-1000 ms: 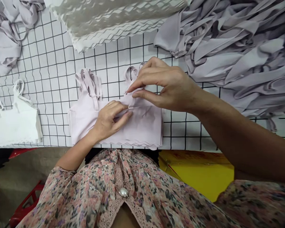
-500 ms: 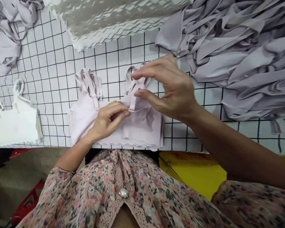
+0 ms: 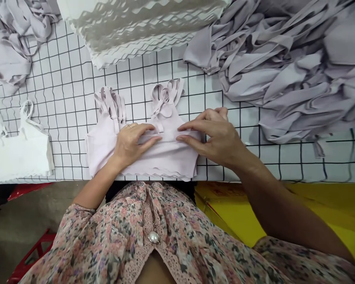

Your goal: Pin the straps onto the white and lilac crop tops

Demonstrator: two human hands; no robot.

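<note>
A pale lilac bra top (image 3: 168, 159) with a scalloped hem lies flat on the grid-printed table (image 3: 62, 90), its looped straps (image 3: 165, 96) and a second strap bunch (image 3: 111, 106) pointing away from me. My left hand (image 3: 133, 144) rests on its left half, with a ring on one finger. My right hand (image 3: 208, 136) lies over its right side, fingers spread on a folded band across the chest. Neither hand visibly grips anything, and the straps lie free of both.
A white bra top (image 3: 20, 152) lies at the left. A stack of white scalloped pieces (image 3: 142, 29) sits at the far side, with heaps of lilac fabric strips (image 3: 284, 67) at the upper right and upper left (image 3: 13, 47). Below the table edge are a yellow box (image 3: 239, 209) and a red stool (image 3: 32, 252).
My right hand has come down from the straps to the garment's right side and no longer pinches them. The folded band now lies across the chest under both hands.
</note>
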